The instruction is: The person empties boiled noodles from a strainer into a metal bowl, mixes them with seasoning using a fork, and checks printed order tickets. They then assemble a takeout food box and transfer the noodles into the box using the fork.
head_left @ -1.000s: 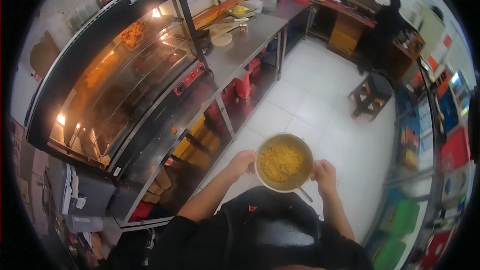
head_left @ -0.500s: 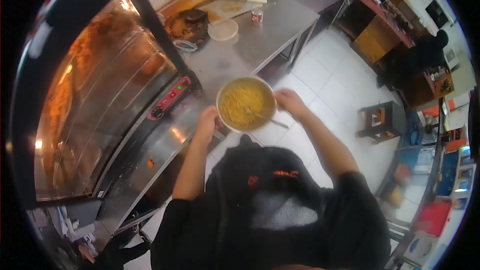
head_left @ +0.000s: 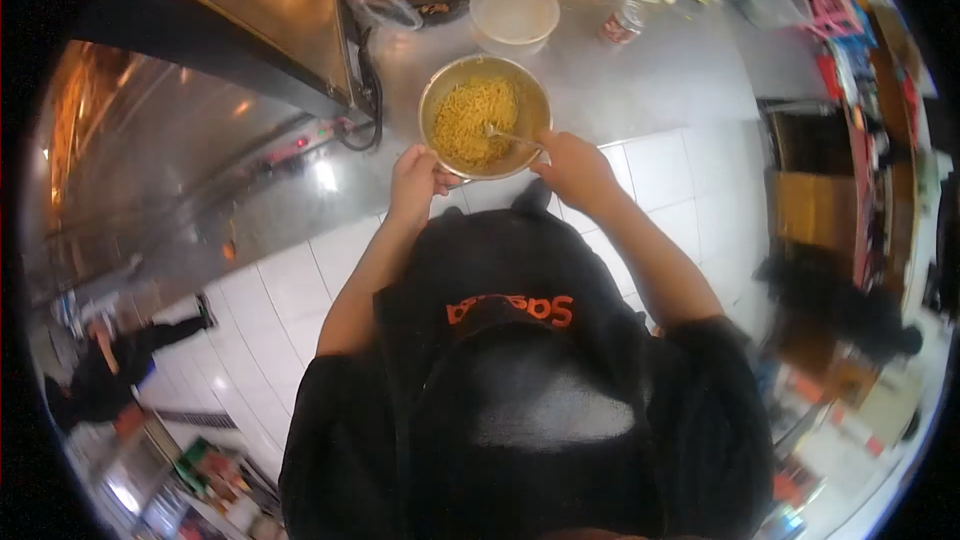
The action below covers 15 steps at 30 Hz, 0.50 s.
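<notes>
The metal bowl [head_left: 536, 108] of yellow food [head_left: 472, 125] is gripped at its near-left rim by the left hand [head_left: 412, 186], while the handle of a utensil [head_left: 516, 138] is closed upon by the right hand [head_left: 578, 172] at the near-right rim; whether the rim is also pinched there cannot be told. A second ago the bowl was held over the floor [head_left: 700, 165] by both hands, the utensil's handle jutting free; now it has been brought to the front edge of the metal surface [head_left: 680, 70], though whether it rests there or is held just above is not shown. By that shift, it is judged, the bowl's weight has been left mainly to the left hand and the utensil put under the right hand's control; just beyond the bowl, a round translucent container [head_left: 515, 12] is seen, with a can [head_left: 622, 23] to its right.
</notes>
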{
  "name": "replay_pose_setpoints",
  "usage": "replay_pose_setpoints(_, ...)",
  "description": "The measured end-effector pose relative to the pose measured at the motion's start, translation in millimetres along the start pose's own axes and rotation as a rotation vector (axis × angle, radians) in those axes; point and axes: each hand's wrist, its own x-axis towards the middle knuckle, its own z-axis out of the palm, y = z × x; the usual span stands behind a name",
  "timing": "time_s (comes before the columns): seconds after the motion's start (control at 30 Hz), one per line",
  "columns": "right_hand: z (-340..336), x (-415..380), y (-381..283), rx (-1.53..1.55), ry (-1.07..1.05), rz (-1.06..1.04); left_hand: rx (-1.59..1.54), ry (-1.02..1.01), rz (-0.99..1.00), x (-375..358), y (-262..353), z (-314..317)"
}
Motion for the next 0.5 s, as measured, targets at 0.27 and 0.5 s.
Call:
replay_pose_setpoints(0.27, -50, 18, 92, 0.211, 0.061, -0.067, -0.088, 0.283, 0.122, -2, -16, 35)
replay_pose_setpoints(0.5, -67, 30, 130, 0.257, -0.115, -0.116, -0.134, 0.275, 0.12, 2, -33, 33)
